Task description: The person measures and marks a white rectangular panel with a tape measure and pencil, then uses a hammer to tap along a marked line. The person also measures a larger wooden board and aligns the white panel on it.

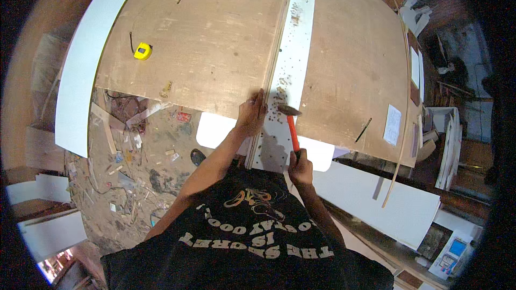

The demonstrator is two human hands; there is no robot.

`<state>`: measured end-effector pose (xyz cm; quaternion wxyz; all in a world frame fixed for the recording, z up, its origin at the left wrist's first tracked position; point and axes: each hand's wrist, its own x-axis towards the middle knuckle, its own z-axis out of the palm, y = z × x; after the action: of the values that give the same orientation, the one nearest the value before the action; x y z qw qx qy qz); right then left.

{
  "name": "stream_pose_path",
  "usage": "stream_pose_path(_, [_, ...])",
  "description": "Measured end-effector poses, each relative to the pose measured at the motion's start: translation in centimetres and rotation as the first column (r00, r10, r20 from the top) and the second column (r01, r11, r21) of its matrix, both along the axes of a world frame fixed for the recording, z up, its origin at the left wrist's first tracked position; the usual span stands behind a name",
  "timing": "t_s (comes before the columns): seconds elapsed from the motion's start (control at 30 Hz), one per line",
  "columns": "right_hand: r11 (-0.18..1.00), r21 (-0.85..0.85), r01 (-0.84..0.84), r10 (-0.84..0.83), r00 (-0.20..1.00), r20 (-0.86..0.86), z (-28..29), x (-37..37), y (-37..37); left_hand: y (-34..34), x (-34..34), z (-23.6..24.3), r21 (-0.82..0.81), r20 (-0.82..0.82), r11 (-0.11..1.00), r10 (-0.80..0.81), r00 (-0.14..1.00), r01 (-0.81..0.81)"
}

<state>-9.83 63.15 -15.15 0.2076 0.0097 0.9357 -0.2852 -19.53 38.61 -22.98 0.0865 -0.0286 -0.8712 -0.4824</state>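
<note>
The brown board (355,64) is lying above littered floor (166,161); right hand (301,167) is clasping hammer (293,131), axis pointing forward; left hand's (251,114) grip is unclear.

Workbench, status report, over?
Right hand grips red-handled hammer. Left hand at thin brown wooden strip. Small brown bits litter long white panel near hammer.

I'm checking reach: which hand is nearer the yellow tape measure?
Left. The left hand is lower right of the tape measure; the right hand, gripping the hammer, is farther right and lower.
</note>
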Motion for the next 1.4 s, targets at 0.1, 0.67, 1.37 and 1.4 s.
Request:
stream_pose_path(0.1, [0.992, 0.064, -0.11, 0.108, 0.993, 0.045, 0.4, -0.2, 0.1, -0.2, -0.1, 0.3, -0.014, 0.054, 1.0, 0.001, 0.999, 0.0])
stream_pose_path(0.67, [0.942, 0.185, 0.281, -0.072, 0.705, -0.705, -3.8, -13.5, 11.4, -28.1, -6.5, 2.5, -0.514, -0.441, 0.384, 0.649, 0.62, -0.767])
stream_pose_path(1.37, [0.943, -0.071, -0.325, 0.276, 0.883, -0.38, -0.8, -15.4, 3.5, -9.5, 6.9, 5.8, 0.187, -0.323, 0.834, 0.551, 0.77, -0.519])
stream_pose_path(1.4, [0.826, 0.342, -0.449, 0.564, 0.631, -0.533, -1.8, -15.9, 4.2, -13.7, 8.3, 2.5, 0.531, -0.011, 0.471, 0.835, 0.55, -0.704])
